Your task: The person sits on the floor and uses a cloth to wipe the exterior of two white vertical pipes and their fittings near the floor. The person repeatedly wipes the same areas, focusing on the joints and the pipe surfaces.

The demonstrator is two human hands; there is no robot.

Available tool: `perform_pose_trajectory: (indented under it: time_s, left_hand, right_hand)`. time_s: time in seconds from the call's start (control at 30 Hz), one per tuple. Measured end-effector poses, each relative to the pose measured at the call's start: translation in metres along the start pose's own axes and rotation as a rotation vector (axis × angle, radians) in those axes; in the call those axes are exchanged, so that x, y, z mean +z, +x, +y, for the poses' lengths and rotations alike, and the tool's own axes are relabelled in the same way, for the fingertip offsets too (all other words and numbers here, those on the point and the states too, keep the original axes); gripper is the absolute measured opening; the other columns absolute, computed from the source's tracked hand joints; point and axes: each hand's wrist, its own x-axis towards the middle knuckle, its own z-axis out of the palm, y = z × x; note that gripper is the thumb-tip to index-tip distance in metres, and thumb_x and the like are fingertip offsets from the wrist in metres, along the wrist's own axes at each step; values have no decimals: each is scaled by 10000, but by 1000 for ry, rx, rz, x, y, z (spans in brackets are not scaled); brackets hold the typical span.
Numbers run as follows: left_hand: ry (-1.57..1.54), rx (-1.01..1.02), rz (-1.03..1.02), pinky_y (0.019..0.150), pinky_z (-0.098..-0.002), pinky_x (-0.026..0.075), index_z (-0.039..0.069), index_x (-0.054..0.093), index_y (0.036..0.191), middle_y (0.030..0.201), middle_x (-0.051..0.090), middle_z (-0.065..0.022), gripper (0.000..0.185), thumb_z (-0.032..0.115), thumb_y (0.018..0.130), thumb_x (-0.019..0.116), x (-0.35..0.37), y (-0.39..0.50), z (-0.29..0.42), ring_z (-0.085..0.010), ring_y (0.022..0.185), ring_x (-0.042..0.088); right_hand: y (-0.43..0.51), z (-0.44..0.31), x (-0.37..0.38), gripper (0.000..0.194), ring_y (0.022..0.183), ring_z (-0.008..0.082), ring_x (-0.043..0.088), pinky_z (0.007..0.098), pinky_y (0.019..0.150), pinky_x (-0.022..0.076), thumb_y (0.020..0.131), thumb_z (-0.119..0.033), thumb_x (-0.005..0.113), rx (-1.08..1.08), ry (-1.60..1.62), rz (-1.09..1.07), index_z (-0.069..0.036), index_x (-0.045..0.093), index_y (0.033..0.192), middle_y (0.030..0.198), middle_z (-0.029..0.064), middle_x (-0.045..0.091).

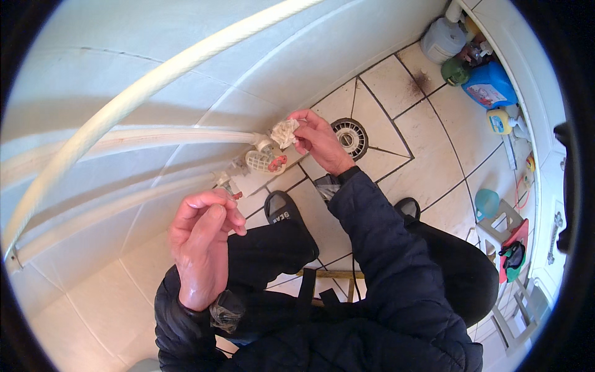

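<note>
My right hand (pixel 323 142) pinches a crumpled piece of white tissue (pixel 284 133) between thumb and fingers, close to the tiled wall. Just left of the tissue, a white pipe (pixel 186 136) ends in a fitting above a valve with a red handle (pixel 277 162). A cream perforated oval piece (pixel 258 161) sits around that valve. My left hand (pixel 200 246) is raised before the wall, fingers loosely curled, with nothing visible in it. Beyond its fingertips, a second valve with a red handle (pixel 237 195) ends a lower white pipe (pixel 139 202).
A thick cream hose (pixel 153 95) arcs across the upper left. A round floor drain (pixel 349 138) lies beyond my right hand. A blue jug (pixel 490 86), a yellow pump bottle (pixel 499 122) and a plastic stool (pixel 504 218) line the right side. A grey plastic-like piece (pixel 327 187) lies under my right wrist.
</note>
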Motion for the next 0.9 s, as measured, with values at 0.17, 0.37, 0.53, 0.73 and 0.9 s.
perform_pose_trajectory:
  time_s: [0.17,0.37,0.53,0.73,0.9]
  left_hand:
    - [48,27,76,803,-319,498,33,594,1279,1209,612,-91,273,88,1013,564,2,-3,-3,-171,971,627]
    - [76,82,67,853,-328,519,31,554,1367,1263,607,-79,385,152,1010,630,3,-5,-9,-163,1097,611]
    - [74,142,71,851,-313,514,18,595,1284,1165,659,-68,312,150,1005,642,-6,-9,-9,-132,1010,621]
    - [88,247,104,914,-325,498,28,578,1325,1248,630,-74,351,157,1005,642,2,-25,4,-146,1067,608]
    - [13,480,93,955,-356,492,32,524,1404,1315,607,-105,439,214,1018,631,-51,-72,61,-191,1095,614]
  right_hand:
    - [-19,-27,47,132,741,129,643,274,610,529,1019,-48,579,-25,78,-216,-41,587,1151,978,72,685]
    - [-53,-61,121,162,826,177,696,311,639,584,1012,-53,594,-82,37,-423,-5,556,1162,998,116,692]
    - [-87,-95,162,226,843,167,683,284,693,564,999,-140,650,-124,-214,-426,-18,559,1167,1014,109,691]
    - [-108,-141,202,262,776,94,669,236,646,537,983,-271,689,-128,-739,-344,-37,585,1038,900,43,678]
    - [-136,-200,237,246,742,103,678,242,614,535,980,-271,673,-223,-1094,-487,-45,585,1021,888,59,673]
